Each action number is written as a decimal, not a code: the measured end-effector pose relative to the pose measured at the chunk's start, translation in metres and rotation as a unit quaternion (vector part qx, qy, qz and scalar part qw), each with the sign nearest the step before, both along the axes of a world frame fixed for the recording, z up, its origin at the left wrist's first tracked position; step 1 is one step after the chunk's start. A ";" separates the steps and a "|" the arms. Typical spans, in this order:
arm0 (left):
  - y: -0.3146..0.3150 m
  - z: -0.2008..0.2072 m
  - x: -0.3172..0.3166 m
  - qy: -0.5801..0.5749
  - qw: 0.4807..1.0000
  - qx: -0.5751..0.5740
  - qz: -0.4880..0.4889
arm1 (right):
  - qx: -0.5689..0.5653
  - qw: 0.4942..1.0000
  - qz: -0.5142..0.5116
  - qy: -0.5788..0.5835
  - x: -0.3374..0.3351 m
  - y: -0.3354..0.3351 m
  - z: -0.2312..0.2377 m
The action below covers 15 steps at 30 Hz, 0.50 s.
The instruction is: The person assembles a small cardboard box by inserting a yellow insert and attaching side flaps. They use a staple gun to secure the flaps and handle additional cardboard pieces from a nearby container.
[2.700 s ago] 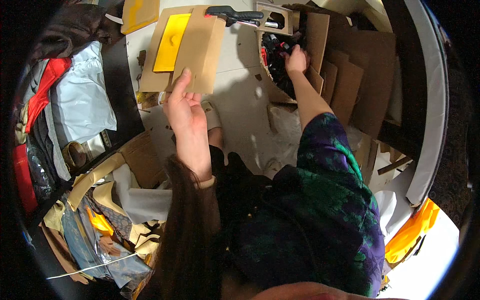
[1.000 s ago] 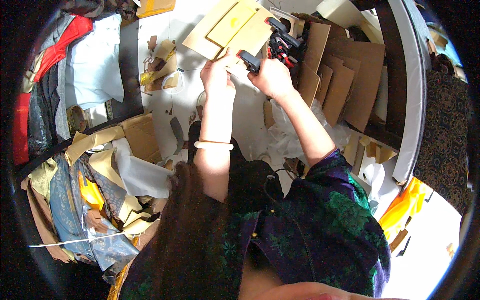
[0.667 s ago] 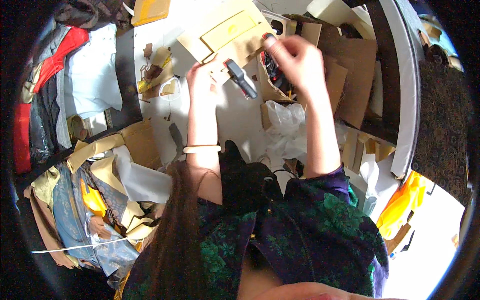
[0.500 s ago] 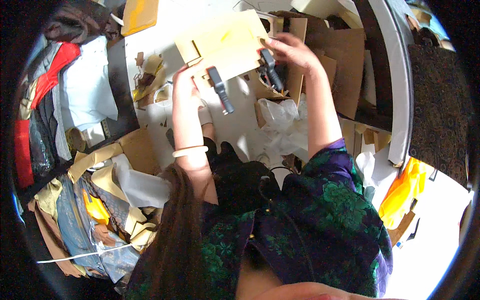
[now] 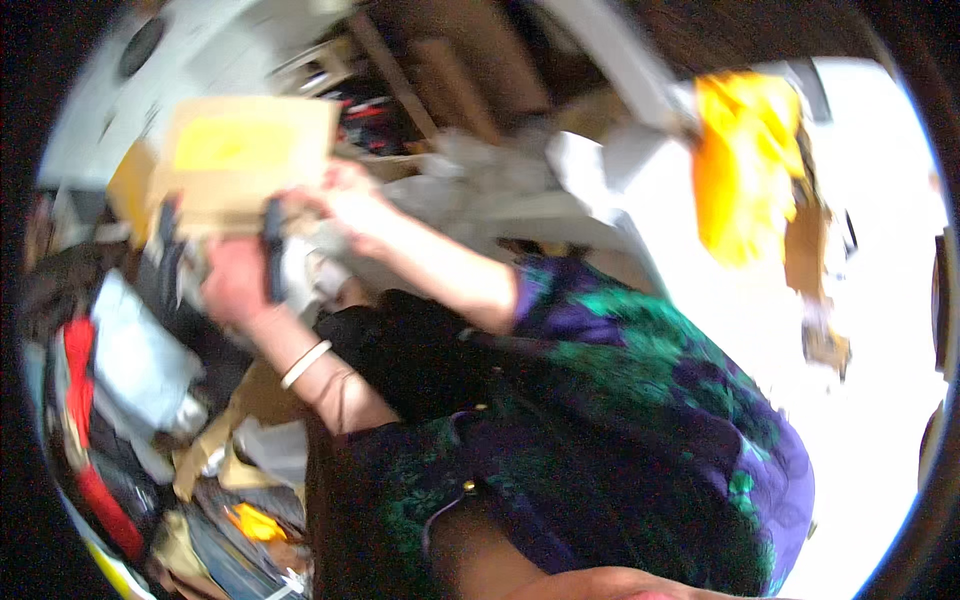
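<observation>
A flat tan board point(image 5: 253, 150) with a yellow patch is held out ahead at the upper left. Two black clamps, a left one point(image 5: 168, 228) and a right one point(image 5: 273, 250), hang from its near edge. Between them, my left hand point(image 5: 238, 278) is closed on that edge, its fingers partly hidden below the board. My right hand point(image 5: 350, 208) is at the board's near right corner, beside the right clamp, with fingers bent around it. Motion blurs both hands and the board.
To the right, a bright orange-yellow bag point(image 5: 745, 165) lies on a white surface. Clothes and a red strip point(image 5: 78, 380) are piled at the left, above an opened cardboard box point(image 5: 225, 425). Brown cardboard sheets point(image 5: 470, 70) lean at the back.
My view has swung to the right. The board, clamps and both hands now appear farther left and lower, with the board turned. The orange-yellow bag shows more fully.
</observation>
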<state>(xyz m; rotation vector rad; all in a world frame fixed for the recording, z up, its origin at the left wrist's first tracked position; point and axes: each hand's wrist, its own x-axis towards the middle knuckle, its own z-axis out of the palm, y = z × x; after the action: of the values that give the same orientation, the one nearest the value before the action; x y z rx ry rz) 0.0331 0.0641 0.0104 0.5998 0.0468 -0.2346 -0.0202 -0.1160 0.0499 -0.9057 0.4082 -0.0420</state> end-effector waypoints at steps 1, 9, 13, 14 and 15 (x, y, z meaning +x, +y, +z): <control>-0.006 0.006 0.000 0.013 0.993 0.116 -0.007 | -0.087 0.995 -0.038 -0.041 -0.007 -0.005 0.004; -0.048 0.056 -0.083 0.109 0.986 0.084 -0.095 | -0.602 0.796 0.062 0.004 -0.213 -0.059 0.165; -0.018 0.093 -0.134 0.070 0.985 0.052 -0.148 | -0.710 0.702 0.043 0.038 -0.324 -0.088 0.290; -0.029 0.114 -0.152 0.067 0.985 0.058 -0.147 | -0.714 0.691 -0.051 0.098 -0.351 -0.111 0.283; -0.029 0.126 -0.165 0.042 0.986 0.071 -0.142 | -0.763 0.621 -0.027 0.176 -0.365 -0.140 0.296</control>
<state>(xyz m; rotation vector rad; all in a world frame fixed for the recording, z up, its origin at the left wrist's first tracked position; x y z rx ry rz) -0.1317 0.0354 0.1363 0.7394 0.0601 -0.5374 -0.3851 -0.2564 0.3456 -2.6533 0.7715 -0.3078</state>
